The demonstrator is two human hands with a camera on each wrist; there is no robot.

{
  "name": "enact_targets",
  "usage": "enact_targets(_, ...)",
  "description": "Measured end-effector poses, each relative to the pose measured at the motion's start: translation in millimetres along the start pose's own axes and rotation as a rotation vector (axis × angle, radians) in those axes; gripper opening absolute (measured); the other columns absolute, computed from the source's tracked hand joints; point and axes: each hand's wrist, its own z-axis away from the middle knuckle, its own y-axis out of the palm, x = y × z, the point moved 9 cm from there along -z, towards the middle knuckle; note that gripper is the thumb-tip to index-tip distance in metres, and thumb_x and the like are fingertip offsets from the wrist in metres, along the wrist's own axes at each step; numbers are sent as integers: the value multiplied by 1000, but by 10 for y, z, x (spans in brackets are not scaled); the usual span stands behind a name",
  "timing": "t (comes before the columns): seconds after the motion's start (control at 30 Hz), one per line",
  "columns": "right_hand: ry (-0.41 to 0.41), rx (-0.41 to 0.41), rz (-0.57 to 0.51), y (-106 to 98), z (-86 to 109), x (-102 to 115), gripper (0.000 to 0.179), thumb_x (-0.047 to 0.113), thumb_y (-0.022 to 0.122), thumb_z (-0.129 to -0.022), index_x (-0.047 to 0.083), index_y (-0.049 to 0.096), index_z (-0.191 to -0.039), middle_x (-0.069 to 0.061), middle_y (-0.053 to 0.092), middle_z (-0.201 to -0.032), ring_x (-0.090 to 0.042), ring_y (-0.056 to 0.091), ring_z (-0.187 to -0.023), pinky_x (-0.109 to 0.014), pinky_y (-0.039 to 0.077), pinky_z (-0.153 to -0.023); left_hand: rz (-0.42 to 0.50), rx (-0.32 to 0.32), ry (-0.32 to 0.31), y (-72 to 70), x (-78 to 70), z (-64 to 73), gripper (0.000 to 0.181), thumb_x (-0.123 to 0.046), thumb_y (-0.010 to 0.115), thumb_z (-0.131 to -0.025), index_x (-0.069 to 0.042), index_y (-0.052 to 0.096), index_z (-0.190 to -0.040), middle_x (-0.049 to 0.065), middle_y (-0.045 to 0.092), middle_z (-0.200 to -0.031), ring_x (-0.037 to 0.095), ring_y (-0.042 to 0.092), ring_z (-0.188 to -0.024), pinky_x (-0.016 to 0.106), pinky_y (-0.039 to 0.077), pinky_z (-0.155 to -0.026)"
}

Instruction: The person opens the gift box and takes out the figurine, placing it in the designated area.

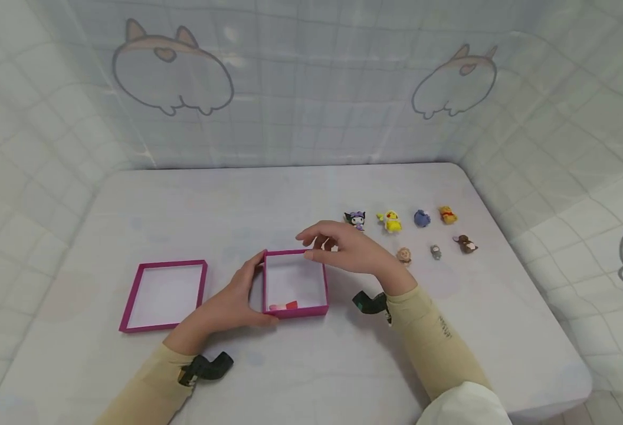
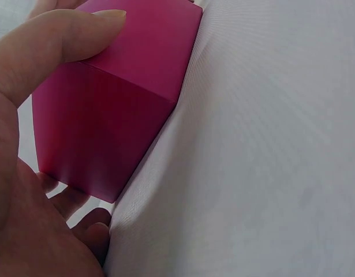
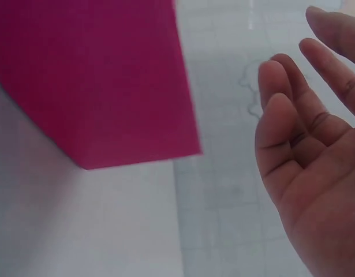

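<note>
A square magenta box (image 1: 296, 311) with a white inside stands on the table. My left hand (image 1: 237, 301) grips its left side, thumb on the front wall and fingers round the back corner; the left wrist view shows the thumb on the magenta wall (image 2: 148, 52). Inside, against the front wall, lies a small red and pink object (image 1: 284, 306). Over the box's back right corner hovers my right hand (image 1: 346, 245), fingers loosely bent and nothing in them. From the right wrist the palm and fingers (image 3: 275, 138) appear beside the box, apart from it.
Left of the box lies a magenta-rimmed square lid (image 1: 128, 301), white side up. Several small figures stand at the right: a black and purple one (image 1: 355, 219), a yellow one (image 1: 392, 222), a blue one (image 1: 422, 218), an orange one (image 1: 447, 215) and a brown one (image 1: 466, 244).
</note>
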Motion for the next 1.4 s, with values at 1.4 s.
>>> enact_targets(1.4,-155,590,457,1217,-134,-127,38,8,66,-79,26,64,-112,19,59,-96,3,52,-83,-10,40,-75,19,-10,79,-2,-33,49,121,-56,80,-51,-38,1,-141,-14,14,-144,9,15,-130,48,29,-100)
